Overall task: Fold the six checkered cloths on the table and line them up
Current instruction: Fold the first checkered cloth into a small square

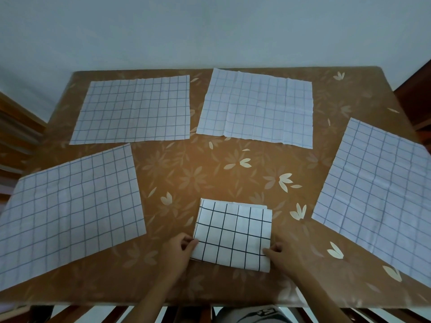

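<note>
Folded checkered cloth (233, 236) lies centred near the table's front edge; left hand (183, 249) pinches its left edge, thumb on top; right hand (281, 256) pinches its right edge with curled fingers; around it, flat on the floral tablecloth (186, 164): near-left cloth (70, 210), far-left cloth (133, 110), far-centre cloth (256, 108), right cloth (377, 194).

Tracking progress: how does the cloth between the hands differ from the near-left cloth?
The cloth between the hands is folded; the near-left cloth lies spread flat. Its lines are bold black, the near-left cloth's fainter grey. The left hand and right hand pinch only the first. Both are checkered.
</note>
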The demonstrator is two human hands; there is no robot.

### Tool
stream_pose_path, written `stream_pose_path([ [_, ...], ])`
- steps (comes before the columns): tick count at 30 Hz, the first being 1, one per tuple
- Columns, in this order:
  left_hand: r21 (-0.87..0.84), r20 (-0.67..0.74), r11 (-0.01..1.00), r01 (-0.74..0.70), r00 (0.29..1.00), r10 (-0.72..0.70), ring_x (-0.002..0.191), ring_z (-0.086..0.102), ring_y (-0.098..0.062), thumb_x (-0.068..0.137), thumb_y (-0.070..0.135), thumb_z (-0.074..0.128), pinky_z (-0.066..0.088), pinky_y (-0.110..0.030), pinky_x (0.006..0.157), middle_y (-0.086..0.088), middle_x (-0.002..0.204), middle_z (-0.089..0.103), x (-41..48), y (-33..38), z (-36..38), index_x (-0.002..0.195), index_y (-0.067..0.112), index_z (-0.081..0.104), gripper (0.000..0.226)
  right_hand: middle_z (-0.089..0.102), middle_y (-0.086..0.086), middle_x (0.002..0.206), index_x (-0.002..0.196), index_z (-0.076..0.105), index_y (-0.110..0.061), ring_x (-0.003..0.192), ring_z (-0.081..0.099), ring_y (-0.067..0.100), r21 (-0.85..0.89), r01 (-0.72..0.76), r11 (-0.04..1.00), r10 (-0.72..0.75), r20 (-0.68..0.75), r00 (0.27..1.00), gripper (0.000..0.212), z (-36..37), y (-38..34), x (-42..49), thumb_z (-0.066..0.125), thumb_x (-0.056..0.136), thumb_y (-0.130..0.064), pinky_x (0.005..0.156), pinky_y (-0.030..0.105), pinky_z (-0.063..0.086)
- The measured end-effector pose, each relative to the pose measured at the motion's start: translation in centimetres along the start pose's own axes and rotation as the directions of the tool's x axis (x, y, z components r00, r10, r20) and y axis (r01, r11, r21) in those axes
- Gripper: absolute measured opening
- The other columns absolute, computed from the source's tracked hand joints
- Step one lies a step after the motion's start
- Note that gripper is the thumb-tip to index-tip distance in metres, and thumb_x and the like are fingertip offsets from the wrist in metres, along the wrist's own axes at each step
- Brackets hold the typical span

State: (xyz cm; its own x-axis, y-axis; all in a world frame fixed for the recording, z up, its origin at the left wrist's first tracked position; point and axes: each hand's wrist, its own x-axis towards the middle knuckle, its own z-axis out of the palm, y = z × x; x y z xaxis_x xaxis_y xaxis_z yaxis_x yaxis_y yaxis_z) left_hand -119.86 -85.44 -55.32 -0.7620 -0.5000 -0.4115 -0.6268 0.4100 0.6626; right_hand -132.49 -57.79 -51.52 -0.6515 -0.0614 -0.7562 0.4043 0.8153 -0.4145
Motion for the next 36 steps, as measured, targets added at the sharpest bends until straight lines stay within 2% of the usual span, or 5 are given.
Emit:
stream_pose_path([
  [9,0.29,-0.113,0.936,-0.197,0.965,0.238,0.072,0.055,-0.004,0.092,0.043,0.062,0.05,-0.021,0.058,0.014,0.082,0.057,-0.5,0.5,-0.2,0.089,0.029,0.057,0.016,0.058,-0.006,0.074,0.08,0.057,-0.021,0.067,0.057,0.01,-0.099,0.087,0.991,-0.105,-0.193,0.976,0.022,1.2,0.9,-0.3,0.068,0.088,-0.038,0.062,0.027,0.048],
  [12,0.448,-0.045,0.746,-0.493,0.821,0.569,0.103,0.058,-0.012,0.097,0.034,0.052,0.057,-0.026,0.076,0.003,0.112,0.061,-0.7,1.5,1.6,0.113,0.022,0.06,0.022,0.054,-0.004,0.082,0.092,0.053,-0.018,0.073,0.055,0.016,-0.294,0.339,0.894,-0.441,-0.446,0.779,0.02,2.4,1.2,-0.5,0.068,0.088,-0.03,0.062,0.033,0.05],
  [15,0.558,0.131,0.52,-0.646,0.688,0.714,0.126,0.055,-0.028,0.094,0.029,0.047,0.053,-0.041,0.098,-0.012,0.135,0.058,-0.7,2.1,4.2,0.128,0.017,0.055,0.037,0.059,0.005,0.122,0.116,0.059,-0.017,0.109,0.059,0.022,-0.507,0.505,0.699,-0.699,-0.332,0.633,0.033,4.8,0.0,-0.4,0.069,0.086,-0.026,0.09,0.037,0.053],
  [22,0.61,0.372,0.488,-0.624,0.77,0.518,0.147,0.03,-0.033,0.102,0.04,0.034,0.02,-0.046,0.118,-0.015,0.162,0.018,0.0,1.0,5.9,0.157,0.015,0.018,0.062,0.018,0.012,0.16,0.152,0.027,-0.012,0.147,0.022,0.028,-0.654,0.553,0.516,-0.724,0.013,0.69,0.062,10.2,0.1,2.1,0.033,0.099,-0.043,0.118,0.041,0.009],
  [36,0.677,0.231,0.642,-0.359,0.933,0.277,0.153,-0.005,-0.025,0.1,0.062,0.024,0.009,-0.051,0.122,-0.006,0.166,-0.008,-0.9,0.9,3.0,0.158,0.026,0.003,0.072,0.008,0.01,0.164,0.155,0.021,-0.016,0.151,0.01,0.026,-0.72,0.456,0.523,-0.655,0.002,0.755,0.066,4.8,4.2,3.6,0.029,0.101,-0.053,0.118,0.045,0.011],
])
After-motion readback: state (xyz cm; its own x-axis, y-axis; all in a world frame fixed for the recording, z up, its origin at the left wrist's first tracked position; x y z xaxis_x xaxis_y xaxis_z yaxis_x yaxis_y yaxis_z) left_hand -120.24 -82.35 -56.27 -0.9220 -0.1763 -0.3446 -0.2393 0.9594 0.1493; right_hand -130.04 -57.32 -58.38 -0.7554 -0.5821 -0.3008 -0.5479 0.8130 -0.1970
